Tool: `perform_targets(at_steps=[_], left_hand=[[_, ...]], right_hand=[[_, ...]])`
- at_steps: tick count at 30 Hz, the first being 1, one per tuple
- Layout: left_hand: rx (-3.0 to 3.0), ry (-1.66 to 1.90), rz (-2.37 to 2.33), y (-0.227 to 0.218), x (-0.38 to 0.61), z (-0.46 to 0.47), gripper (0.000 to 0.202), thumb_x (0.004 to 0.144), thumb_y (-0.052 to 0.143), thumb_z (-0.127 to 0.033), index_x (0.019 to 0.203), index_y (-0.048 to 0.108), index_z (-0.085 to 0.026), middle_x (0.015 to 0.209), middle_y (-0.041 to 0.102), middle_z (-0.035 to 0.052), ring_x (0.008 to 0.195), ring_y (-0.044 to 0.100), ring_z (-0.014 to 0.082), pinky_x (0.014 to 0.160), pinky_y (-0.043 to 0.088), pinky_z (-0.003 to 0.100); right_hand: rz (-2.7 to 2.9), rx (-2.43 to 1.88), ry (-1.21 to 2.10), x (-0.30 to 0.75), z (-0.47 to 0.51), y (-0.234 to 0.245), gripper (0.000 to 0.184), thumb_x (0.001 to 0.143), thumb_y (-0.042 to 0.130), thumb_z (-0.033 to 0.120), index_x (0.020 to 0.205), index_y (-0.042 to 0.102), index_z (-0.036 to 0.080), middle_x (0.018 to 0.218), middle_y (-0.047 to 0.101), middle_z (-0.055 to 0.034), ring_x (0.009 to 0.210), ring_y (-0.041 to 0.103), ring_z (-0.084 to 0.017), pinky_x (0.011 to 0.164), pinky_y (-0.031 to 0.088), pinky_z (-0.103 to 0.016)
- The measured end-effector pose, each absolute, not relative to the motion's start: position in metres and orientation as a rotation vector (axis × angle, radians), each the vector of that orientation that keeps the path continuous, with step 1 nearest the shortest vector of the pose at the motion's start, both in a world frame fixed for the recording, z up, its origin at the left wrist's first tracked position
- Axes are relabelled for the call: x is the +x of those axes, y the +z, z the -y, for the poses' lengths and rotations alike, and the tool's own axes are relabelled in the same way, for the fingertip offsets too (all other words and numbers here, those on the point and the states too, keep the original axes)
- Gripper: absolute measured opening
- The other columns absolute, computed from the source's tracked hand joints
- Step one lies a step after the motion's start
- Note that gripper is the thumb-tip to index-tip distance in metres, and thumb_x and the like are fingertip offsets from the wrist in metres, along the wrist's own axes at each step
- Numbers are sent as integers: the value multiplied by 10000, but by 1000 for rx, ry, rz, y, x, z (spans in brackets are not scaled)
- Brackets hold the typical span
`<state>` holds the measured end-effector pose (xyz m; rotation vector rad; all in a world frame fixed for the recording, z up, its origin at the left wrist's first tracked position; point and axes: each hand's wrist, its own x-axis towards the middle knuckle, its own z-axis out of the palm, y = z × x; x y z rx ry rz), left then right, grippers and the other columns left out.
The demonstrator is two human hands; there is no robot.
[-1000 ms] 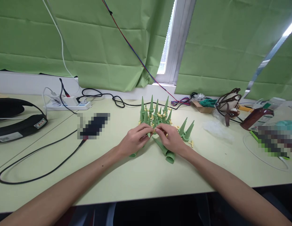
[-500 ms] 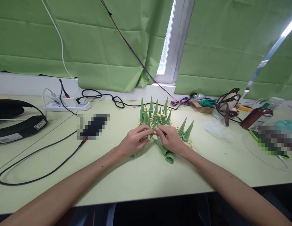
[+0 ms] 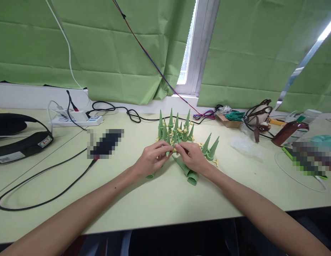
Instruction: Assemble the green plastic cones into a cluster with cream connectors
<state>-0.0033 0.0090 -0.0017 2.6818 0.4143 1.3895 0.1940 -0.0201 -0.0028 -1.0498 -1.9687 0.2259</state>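
Note:
My left hand (image 3: pixel 152 158) has its fingers closed round a green plant-watering spike (image 3: pixel 168 151), with part of it showing between the fingers. Right against it, my right hand (image 3: pixel 192 156) pinches at a small yellow valve (image 3: pixel 174 150), which the fingertips partly hide. Several green spikes (image 3: pixel 171 121) stand points up just behind both hands, with yellow valves among them. Under my right hand, hollow green spikes (image 3: pixel 192 178) lie on their sides. Another green spike end (image 3: pixel 150 176) peeks out below my left hand.
Two more spikes (image 3: pixel 212 149) stand to the right, near a loose yellow valve (image 3: pixel 216 163). A blurred-out dark device (image 3: pixel 106 143) with a black cable lies left, before a power strip (image 3: pixel 77 120). A brown bottle (image 3: pixel 290 133) and clear plastic bag (image 3: pixel 247 147) are at right.
The spike in my left hand has tilted slightly, its visible tip shifting a little. Both hands otherwise stay together in the same place.

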Motion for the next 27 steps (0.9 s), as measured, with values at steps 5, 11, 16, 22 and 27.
perform_targets(at_steps=[5, 11, 16, 22, 27], left_hand=[[2665, 1423, -455, -3, -4, -10, 181, 892, 600, -119, 1049, 661, -187, 940, 666, 64, 753, 634, 123, 591, 496, 214], [2681, 1434, -457, -1, -4, -9, 166, 895, 602, -118, 1038, 654, -184, 940, 661, 66, 763, 631, 125, 619, 504, 222], [2713, 1435, -422, 0, -4, -9, 190, 895, 595, -96, 1056, 642, -185, 934, 652, 65, 741, 604, 115, 578, 475, 205], [2724, 1438, -399, 0, -3, -9, 200, 893, 577, -80, 1053, 646, -179, 921, 650, 65, 760, 605, 121, 611, 495, 208], [2728, 1439, -391, 0, -3, -8, 209, 895, 570, -85, 1068, 643, -179, 936, 657, 71, 739, 604, 117, 583, 486, 207]], right_hand=[[1948, -992, 284, 194, 23, -1, 254, 1000, 450, 327, 824, 575, 193, 664, 567, 8, 578, 480, -123, 578, 375, -252], [1967, -954, 321, 196, 24, 0, 182, 987, 465, 278, 880, 582, 189, 695, 579, 0, 602, 498, -129, 600, 395, -251], [1967, -944, 291, 195, 24, 1, 191, 981, 466, 258, 837, 570, 190, 672, 544, 10, 585, 465, -124, 588, 373, -249], [1978, -966, 267, 195, 24, 1, 220, 985, 451, 260, 810, 568, 197, 672, 553, 4, 589, 473, -130, 595, 373, -250], [1983, -960, 261, 195, 23, -1, 260, 994, 428, 279, 775, 544, 201, 673, 558, -3, 599, 486, -135, 600, 368, -252]])
